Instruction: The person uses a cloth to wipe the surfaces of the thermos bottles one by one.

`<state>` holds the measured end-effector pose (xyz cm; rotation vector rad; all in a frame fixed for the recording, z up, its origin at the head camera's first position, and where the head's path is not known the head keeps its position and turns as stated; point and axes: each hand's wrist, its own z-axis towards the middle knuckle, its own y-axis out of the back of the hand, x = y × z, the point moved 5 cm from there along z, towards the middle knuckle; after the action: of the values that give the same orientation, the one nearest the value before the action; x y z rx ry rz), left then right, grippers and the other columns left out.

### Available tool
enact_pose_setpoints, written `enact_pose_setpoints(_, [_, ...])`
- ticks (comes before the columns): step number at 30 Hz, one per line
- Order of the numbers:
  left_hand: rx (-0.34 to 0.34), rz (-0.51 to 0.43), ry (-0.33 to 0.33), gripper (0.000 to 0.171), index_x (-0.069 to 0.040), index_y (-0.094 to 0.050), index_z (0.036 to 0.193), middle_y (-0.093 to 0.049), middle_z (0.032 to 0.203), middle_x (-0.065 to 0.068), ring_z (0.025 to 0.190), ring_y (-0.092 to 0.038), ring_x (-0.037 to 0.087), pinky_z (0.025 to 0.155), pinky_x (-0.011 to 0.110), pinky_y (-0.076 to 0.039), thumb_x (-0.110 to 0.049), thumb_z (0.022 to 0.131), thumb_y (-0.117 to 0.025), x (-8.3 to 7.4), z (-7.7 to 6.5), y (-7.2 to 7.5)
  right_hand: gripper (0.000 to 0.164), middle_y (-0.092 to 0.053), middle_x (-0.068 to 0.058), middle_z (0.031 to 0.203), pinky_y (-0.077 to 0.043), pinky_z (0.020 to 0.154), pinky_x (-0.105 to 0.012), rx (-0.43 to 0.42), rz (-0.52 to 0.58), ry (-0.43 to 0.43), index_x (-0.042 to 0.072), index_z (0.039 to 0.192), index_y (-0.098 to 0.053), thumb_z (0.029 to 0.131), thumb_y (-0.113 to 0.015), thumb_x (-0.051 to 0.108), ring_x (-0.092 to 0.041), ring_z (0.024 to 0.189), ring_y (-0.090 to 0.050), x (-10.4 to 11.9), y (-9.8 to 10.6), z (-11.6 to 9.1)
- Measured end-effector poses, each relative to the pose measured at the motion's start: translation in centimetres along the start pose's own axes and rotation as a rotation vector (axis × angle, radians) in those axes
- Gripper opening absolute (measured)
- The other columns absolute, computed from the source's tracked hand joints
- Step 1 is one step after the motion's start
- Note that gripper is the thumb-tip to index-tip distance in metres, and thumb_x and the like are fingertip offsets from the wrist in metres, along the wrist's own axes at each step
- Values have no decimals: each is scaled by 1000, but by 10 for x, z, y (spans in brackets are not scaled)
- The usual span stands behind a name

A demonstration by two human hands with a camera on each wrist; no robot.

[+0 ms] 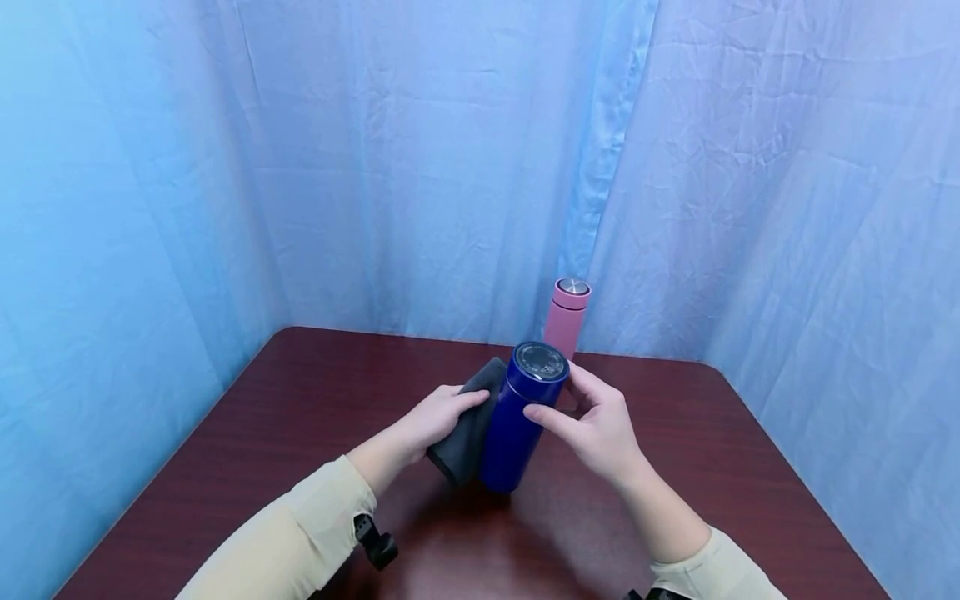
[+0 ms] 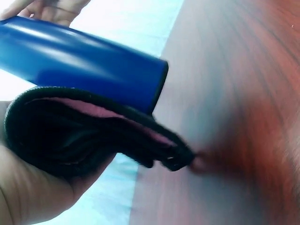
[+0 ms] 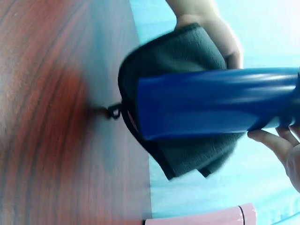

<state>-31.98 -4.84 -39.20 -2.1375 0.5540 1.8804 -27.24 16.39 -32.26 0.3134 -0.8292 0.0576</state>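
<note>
My right hand [image 1: 600,425] grips a dark blue thermos bottle [image 1: 517,433] near its lid, thumb on the near side. The bottle leans, with its base seemingly just above the table. My left hand [image 1: 438,421] holds a folded dark grey cloth [image 1: 468,433], thumb over its edge, against the bottle's left side. In the left wrist view, pink shows between the folds of the cloth [image 2: 61,136]. A small loop [image 3: 114,110] hangs from the cloth's lower edge in the right wrist view. My left fingers are mostly hidden behind the cloth.
A pink thermos bottle [image 1: 567,321] with a metallic lid top stands behind the blue one, near the table's far edge. The dark red-brown wooden table [image 1: 337,392] has rounded far corners. Light blue curtains [image 1: 420,167] hang around it.
</note>
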Motion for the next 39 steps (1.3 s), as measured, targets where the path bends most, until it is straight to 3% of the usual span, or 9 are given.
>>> enact_pose_setpoints(4, [-3, 36, 10, 51, -3, -67, 127, -73, 104, 12, 87, -71, 26, 76, 39, -58, -47, 102, -56, -12, -4, 8, 63, -69, -9, 126, -61, 75, -44, 9, -3, -17, 14, 141, -62, 84, -82, -3, -27, 110, -67, -3, 3, 1])
enact_pose_setpoints(9, [-5, -18, -21, 52, -4, -65, 129, -73, 104, 13, 87, -72, 27, 76, 41, -59, -47, 101, -57, -28, 0, 6, 65, -68, -6, 129, -60, 78, -43, 49, -10, 6, 16, 141, -62, 81, -85, -1, -27, 111, -67, -1, -3, 1])
enact_pose_setpoints(16, [32, 44, -10, 46, -10, -71, 122, -73, 103, 10, 91, -70, 25, 79, 41, -57, -47, 99, -57, -15, 18, -9, 64, -70, -10, 123, -59, 83, -41, 61, -39, 65, 10, 140, -62, 82, -83, -5, -27, 105, -70, 9, -6, 1])
enact_pose_setpoints(22, [26, 14, 35, 49, -7, -67, 130, -73, 108, 11, 94, -71, 25, 82, 41, -58, -46, 101, -59, -9, 7, -5, 59, -72, -9, 120, -61, 75, -41, -17, -23, -27, 14, 140, -63, 86, -81, -1, -25, 103, -71, 5, 5, 2])
enact_pose_setpoints(26, [2, -68, -34, 51, -6, -63, 135, -72, 111, 15, 95, -71, 29, 80, 45, -59, -44, 102, -59, -27, -10, -4, 58, -71, -7, 124, -59, 84, -40, -68, -43, -55, 15, 139, -64, 86, -82, 3, -25, 109, -70, -1, 9, 3])
enact_pose_setpoints(31, [-28, -189, -200, 53, -7, -60, 135, -69, 112, 19, 93, -70, 32, 76, 47, -59, -47, 101, -58, -49, -24, -9, 61, -69, -6, 127, -58, 87, -40, -58, -60, -82, 16, 141, -63, 85, -84, 7, -24, 111, -69, -10, 4, -1])
enact_pose_setpoints(34, [-27, -191, -242, 53, -5, -59, 135, -69, 110, 19, 92, -70, 31, 77, 46, -59, -47, 102, -56, -46, -24, -13, 61, -69, -7, 126, -58, 85, -40, -59, -54, -70, 15, 141, -62, 84, -84, 5, -24, 110, -70, -11, 3, -3])
enact_pose_setpoints(39, [-14, -83, -217, 48, -4, -60, 136, -71, 114, 15, 98, -70, 29, 82, 42, -58, -40, 105, -55, -23, -26, -17, 59, -71, -9, 122, -59, 82, -38, -87, -53, -33, 14, 139, -64, 85, -83, 3, -25, 109, -70, -6, 9, -1])
